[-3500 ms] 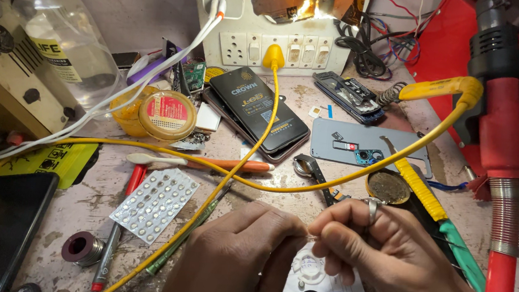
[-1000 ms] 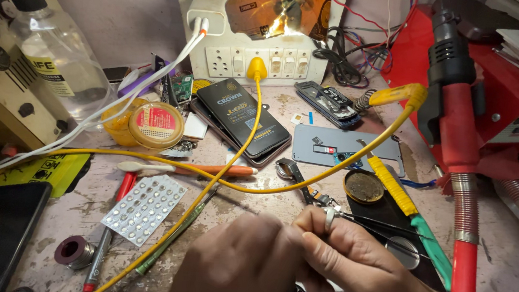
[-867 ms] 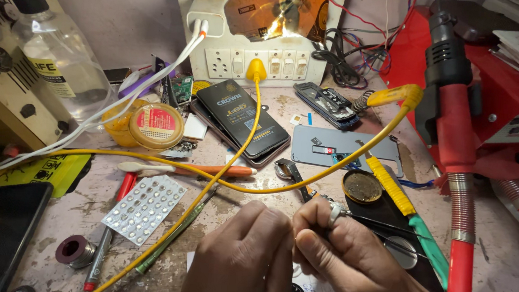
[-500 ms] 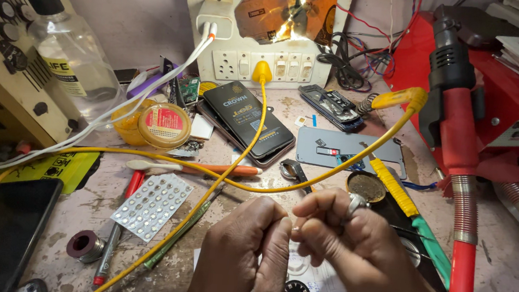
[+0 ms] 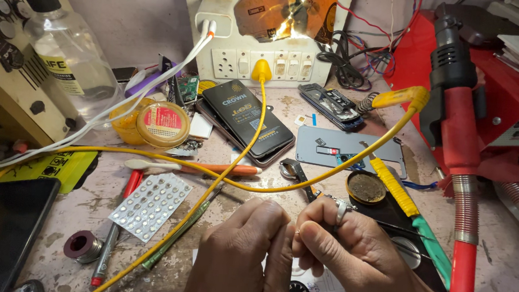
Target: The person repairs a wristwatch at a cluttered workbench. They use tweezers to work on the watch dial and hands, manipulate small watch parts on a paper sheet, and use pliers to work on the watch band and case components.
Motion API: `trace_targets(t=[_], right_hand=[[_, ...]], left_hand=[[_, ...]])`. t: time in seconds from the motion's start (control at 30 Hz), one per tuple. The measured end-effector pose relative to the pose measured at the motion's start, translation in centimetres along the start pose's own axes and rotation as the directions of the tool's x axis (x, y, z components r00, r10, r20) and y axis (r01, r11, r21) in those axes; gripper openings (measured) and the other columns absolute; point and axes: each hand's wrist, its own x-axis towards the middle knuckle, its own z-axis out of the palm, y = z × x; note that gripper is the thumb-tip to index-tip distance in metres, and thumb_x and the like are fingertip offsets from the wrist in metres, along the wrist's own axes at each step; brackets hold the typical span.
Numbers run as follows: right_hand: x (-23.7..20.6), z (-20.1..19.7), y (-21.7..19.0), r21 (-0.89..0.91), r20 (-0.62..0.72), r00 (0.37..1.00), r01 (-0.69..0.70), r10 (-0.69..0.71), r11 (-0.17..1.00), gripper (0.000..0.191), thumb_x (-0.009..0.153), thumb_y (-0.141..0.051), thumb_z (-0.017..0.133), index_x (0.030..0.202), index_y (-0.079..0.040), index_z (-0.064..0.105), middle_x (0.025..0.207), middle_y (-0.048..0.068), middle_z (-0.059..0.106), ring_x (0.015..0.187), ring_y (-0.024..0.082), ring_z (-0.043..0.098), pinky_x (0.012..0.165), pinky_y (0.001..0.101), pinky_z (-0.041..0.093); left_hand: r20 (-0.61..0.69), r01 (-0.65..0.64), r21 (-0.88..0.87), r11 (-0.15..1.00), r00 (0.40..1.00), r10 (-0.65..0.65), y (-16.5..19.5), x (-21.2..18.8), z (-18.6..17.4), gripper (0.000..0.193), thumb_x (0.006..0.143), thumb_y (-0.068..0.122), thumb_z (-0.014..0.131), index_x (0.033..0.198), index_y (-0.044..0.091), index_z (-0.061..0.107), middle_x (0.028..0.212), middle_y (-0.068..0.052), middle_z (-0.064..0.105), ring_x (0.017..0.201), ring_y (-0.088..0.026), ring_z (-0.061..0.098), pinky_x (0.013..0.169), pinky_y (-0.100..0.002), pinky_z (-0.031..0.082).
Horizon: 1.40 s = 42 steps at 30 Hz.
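Small part pinched between fingertips of left hand [image 5: 243, 257] and right hand [image 5: 350, 251]; too small to identify.

The grey stone-like benchtop [image 5: 498, 273] looks rough and matt, stained and scuffed all over. Toward its back edge a black glass-faced smartphone [image 5: 246, 121] shines glossy, and beside it a flat grey metal phone back panel [image 5: 347, 148] has a dull satin finish. The clear plastic bottle [image 5: 69, 63] at the back left corner is smooth and see-through. A silver foil blister strip [image 5: 150, 206] glints — crinkled, shiny metal foil. The yellow rubbery cable [image 5: 232, 169] crossing the top looks smooth and slightly glossy. At the right edge, the red plastic hot-air handle [image 5: 460, 138] is glossy above a ribbed bright-metal sleeve [image 5: 468, 211].
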Motion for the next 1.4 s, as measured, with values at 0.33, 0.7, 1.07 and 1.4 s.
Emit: trace_targets(t=[0.33,0.7,1.07,1.4], right_hand=[[-0.14,0.39,-0.08,-0.349,0.045,0.958,0.281,-0.284,0.894,0.009,0.102,-0.006,0.063,0.096,0.0,0.066,0.094,0.003,0.059,0.086,0.011,0.055,0.075,0.0232,0.05],[-0.24,-0.09,0.17,-0.139,-0.048,0.997,0.051,-0.058,0.989,0.019,0.103,-0.016,0.061,0.099,0.001,0.068,0.086,0.005,0.062,0.077,0.011,0.056,0.069,0.0245,0.05],[-0.21,0.05,-0.18,-0.061,-0.044,0.998,0.036,-0.039,0.998,0.017,0.104,-0.009,0.059,0.1,0.005,0.068,0.083,0.006,0.062,0.077,0.013,0.057,0.071,0.0269,0.05],[-0.5,0.42,-0.8,-0.108,-0.091,0.995,0.037,-0.047,0.993,0.017,0.097,-0.011,0.064,0.106,0.002,0.07,0.086,0.002,0.063,0.081,0.01,0.057,0.074,0.025,0.051]], left_hand=[[0.006,0.233,-0.083,0.969,0.972,-0.234,0.37,0.29,0.33,0.018,0.09,0.013,0.067,0.076,0.004,0.059,0.062,-0.013,0.059,0.053,-0.026,0.066,0.051,-0.04,0.048],[-0.015,0.164,-0.081,0.983,0.986,-0.166,0.43,0.2,0.33,0.02,0.093,0.012,0.066,0.076,0.003,0.057,0.064,-0.012,0.058,0.055,-0.024,0.065,0.052,-0.038,0.048],[-0.014,0.166,-0.147,0.975,0.985,-0.17,0.3,0.24,0.25,0.019,0.093,0.01,0.065,0.076,0.003,0.06,0.064,-0.01,0.061,0.054,-0.018,0.065,0.052,-0.034,0.05],[0.017,0.248,-0.169,0.954,0.969,-0.248,0.21,0.29,0.28,0.019,0.092,0.011,0.065,0.075,0.004,0.06,0.06,-0.011,0.06,0.051,-0.02,0.065,0.05,-0.036,0.049]])
